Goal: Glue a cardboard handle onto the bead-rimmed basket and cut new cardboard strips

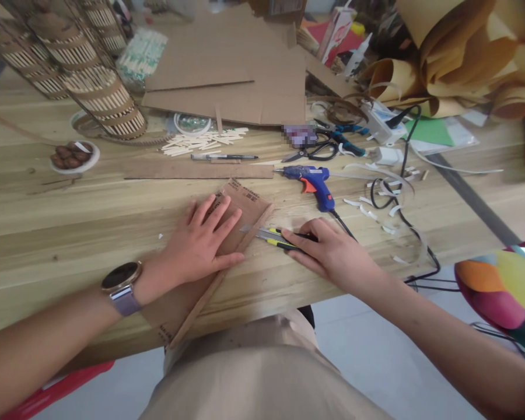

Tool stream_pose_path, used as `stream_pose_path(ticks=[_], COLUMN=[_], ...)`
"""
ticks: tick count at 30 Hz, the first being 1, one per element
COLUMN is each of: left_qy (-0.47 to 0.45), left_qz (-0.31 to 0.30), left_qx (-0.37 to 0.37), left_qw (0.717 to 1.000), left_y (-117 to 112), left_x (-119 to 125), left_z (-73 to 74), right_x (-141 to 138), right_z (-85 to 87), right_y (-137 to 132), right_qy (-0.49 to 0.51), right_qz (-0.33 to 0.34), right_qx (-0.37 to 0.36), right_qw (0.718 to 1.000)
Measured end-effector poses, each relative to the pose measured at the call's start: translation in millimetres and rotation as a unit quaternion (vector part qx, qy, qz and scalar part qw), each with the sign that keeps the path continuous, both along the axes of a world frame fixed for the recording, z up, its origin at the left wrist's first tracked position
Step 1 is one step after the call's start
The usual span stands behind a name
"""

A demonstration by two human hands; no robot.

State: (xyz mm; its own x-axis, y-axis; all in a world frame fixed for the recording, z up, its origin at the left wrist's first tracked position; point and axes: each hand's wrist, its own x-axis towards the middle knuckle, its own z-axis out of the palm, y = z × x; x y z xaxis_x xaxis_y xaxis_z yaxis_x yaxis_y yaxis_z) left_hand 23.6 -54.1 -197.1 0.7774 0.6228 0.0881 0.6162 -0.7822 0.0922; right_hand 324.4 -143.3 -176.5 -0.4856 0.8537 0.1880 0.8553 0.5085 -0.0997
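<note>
While left hand (pixel 203 238) presses cardboard (pixel 245 203), right hand (pixel 330 251) grips cutter (pixel 269 235).

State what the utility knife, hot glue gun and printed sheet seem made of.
Utility knife: grey blade, probably metal; black and yellow handle, likely plastic.
Hot glue gun: likely plastic, smooth blue finish.
Printed sheet: probably cardboard, matte brown, thick edged.

The left hand (pixel 196 242) hides part of the cardboard piece (pixel 245 205), whose print is too small to read. The right hand (pixel 332 251) covers the cutter (pixel 273 236)'s rear. Far right, brown paper (pixel 455 64) runs out of view.
</note>
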Motion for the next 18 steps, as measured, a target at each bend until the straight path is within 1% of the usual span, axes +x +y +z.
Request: stream_pose_path(ticks=[7,9,12,13,18], left_qy=[-0.002,0.001,0.013,0.018,0.035], left_qz=[-0.006,-0.037,-0.099,-0.110,-0.114], left_qx=[-0.018,-0.034,-0.072,-0.083,-0.110], left_qw=[1.000,0.999,0.992,0.990,0.987], left_y=[2,8,20,23,31], left_x=[0,1,5,6,10], left_z=[2.3,4.5,8.0,8.9,10.9], right_x=[-5,-9,-15,-17,-18], right_z=[5.8,6.0,5.7,5.9,10.5], right_y=[-13,-10,-4,-3,-12], right_qy=[-0.030,-0.023,-0.006,-0.004,-0.035], right_qz=[-0.011,-0.002,0.009,0.009,0.008], right_qx=[0.003,0.004,0.006,0.008,0.031], right_qw=[0.999,1.000,1.000,1.000,0.999])
